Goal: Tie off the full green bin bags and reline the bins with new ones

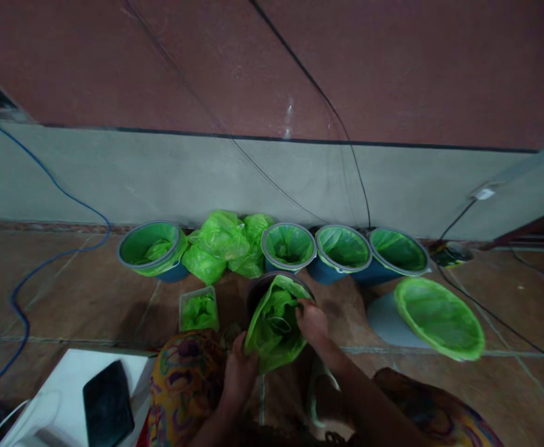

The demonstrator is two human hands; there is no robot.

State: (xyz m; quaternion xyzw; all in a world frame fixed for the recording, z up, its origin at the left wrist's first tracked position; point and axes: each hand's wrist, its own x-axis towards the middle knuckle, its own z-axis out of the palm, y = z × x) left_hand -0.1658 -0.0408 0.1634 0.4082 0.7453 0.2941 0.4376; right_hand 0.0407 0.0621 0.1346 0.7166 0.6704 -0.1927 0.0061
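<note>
A small dark bin (256,289) stands on the floor right in front of me, with a bright green plastic bag (274,323) partly in its mouth. My left hand (238,367) grips the bag's lower edge at the near side of the bin. My right hand (312,321) pinches the bag's edge at the right side of the rim. Both hands are closed on the plastic. A thin ring lies inside the bag between them.
Several blue bins lined with green bags (289,246) stand along the wall, and one (438,318) lies tipped at the right. Loose green bags (225,243) are piled beside them; a clear tub of bags (199,309) is near. A white box with a dark phone (107,402) sits bottom left.
</note>
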